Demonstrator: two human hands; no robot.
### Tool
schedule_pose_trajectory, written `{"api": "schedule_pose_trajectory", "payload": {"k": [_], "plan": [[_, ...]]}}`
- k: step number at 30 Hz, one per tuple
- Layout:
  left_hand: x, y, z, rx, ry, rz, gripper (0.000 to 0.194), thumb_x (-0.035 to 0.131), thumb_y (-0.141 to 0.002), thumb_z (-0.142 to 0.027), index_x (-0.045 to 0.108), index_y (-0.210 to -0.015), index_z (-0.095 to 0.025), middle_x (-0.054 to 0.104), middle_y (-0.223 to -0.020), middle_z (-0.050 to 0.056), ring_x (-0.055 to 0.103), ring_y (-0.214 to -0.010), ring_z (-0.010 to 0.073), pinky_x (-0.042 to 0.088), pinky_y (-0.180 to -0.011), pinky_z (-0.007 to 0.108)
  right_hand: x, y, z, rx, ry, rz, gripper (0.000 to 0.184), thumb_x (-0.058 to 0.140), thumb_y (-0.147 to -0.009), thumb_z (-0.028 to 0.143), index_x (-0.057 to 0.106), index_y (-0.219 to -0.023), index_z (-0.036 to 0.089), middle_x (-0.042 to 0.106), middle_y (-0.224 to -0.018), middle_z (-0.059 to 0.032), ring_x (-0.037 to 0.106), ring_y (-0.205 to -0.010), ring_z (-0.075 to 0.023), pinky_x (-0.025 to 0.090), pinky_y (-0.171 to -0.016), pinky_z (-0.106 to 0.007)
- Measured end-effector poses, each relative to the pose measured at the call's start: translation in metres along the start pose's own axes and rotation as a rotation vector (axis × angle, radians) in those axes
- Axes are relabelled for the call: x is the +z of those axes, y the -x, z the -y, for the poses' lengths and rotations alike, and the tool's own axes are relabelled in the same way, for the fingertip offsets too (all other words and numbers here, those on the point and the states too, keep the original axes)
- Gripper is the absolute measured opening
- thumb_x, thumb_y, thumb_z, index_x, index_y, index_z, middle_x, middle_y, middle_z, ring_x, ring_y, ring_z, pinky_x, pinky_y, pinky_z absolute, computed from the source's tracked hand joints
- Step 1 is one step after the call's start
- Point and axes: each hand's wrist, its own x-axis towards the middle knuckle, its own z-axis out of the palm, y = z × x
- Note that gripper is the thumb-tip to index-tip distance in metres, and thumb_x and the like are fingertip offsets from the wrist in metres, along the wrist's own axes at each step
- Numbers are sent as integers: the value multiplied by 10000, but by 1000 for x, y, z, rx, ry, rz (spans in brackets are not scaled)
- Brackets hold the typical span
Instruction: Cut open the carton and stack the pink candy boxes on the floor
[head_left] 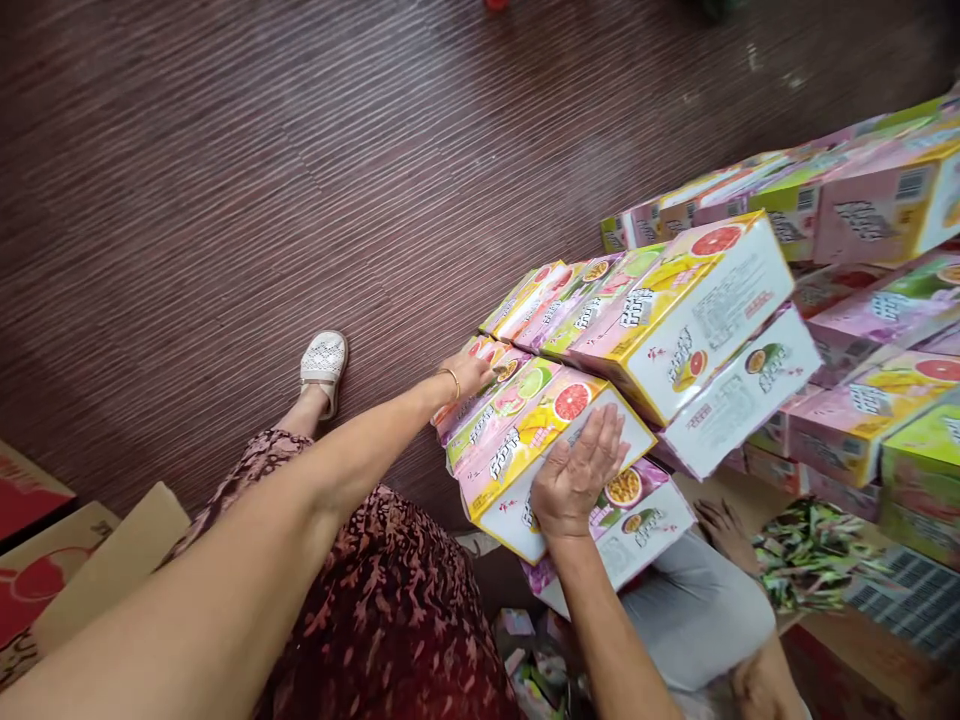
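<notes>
A row of fruit-printed cartons [504, 455] lies between my two hands, on top of another carton [643, 525] with passion fruit on it. My left hand [474, 374], with a bracelet at the wrist, curls over the far end of the row; its fingertips are partly hidden. Against the white side of the nearest carton, my right hand [581, 470] presses with its palm and outstretched fingers, so the row is clamped between both hands. Touching this row, a neighbouring row of cartons [637, 310] stands on a lower layer.
More stacked cartons [855, 215] fill the right side. Another person's grey-clad knee [697, 610] and hand [724, 530] are at lower right, beside a pile of colourful wrappers [814, 555]. Cardboard boxes [67, 560] stand at lower left. My shoe [325, 362] is on the ridged brown floor [225, 200].
</notes>
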Motion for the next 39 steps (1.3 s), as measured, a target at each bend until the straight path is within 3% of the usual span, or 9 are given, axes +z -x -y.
{"api": "schedule_pose_trajectory", "payload": {"k": [4,8,15,19,23,27,31,35,39], "plan": [[44,48,33,31,-86,159,453,308,-944,-469,668,-913,-197,684,-903,80,615,-790,198,346,-589,259,2,-1,0,0,5,-6,577,248,-971,303,155,-1503,101,263,-1497,-218,185,-1418,-314,201,-1097,-624],[27,96,75,-7,-143,219,405,376,-926,-472,672,-837,-210,685,-809,68,613,-709,189,335,-567,255,3,-3,2,-7,2,-21,574,254,-970,302,171,-1499,97,277,-1491,-218,202,-1413,-314,209,-1097,-619],[29,-35,52,-48,-59,17,588,170,-980,-449,656,-1068,-130,662,-1004,116,613,-904,201,365,-666,255,12,-2,-1,-24,-8,-22,579,253,-960,297,169,-1503,115,245,-1511,-198,187,-1418,-314,195,-1104,-621],[63,5,78,-44,-81,163,430,358,-937,-418,700,-901,-158,685,-889,119,635,-795,220,397,-646,274,13,-2,-1,-22,5,-21,582,250,-954,289,175,-1501,107,241,-1511,-201,197,-1415,-318,195,-1102,-630],[45,49,123,-103,-102,180,371,440,-896,-445,692,-811,-186,685,-814,107,639,-746,228,402,-626,282,12,-4,2,-23,2,-6,583,250,-955,289,176,-1501,98,242,-1507,-211,197,-1411,-341,209,-1081,-663],[26,-26,130,-150,-87,25,545,203,-953,-496,661,-1006,-205,672,-1014,111,620,-921,240,415,-687,293,15,-5,3,-46,11,-17,586,240,-955,294,168,-1504,102,227,-1515,-202,204,-1406,-354,215,-1077,-681],[61,-93,123,-110,-57,75,517,224,-951,-463,669,-1013,-206,675,-1028,99,626,-914,230,417,-671,279,21,-5,1,-68,2,-29,596,234,-952,339,192,-1502,111,219,-1525,-175,209,-1403,-366,215,-1085,-684],[92,-39,150,-75,-78,202,438,328,-933,-430,693,-894,-191,694,-912,105,643,-816,217,410,-637,267,21,-7,0,-61,1,-34,598,230,-950,342,196,-1501,114,219,-1528,-158,218,-1398,-371,221,-1082,-688],[75,-4,180,-78,-120,249,332,475,-872,-449,688,-773,-216,696,-814,65,638,-760,188,403,-625,239,22,-10,1,-73,5,-33,598,236,-949,339,194,-1502,116,236,-1520,-168,230,-1393,-376,236,-1068,-704]]}}
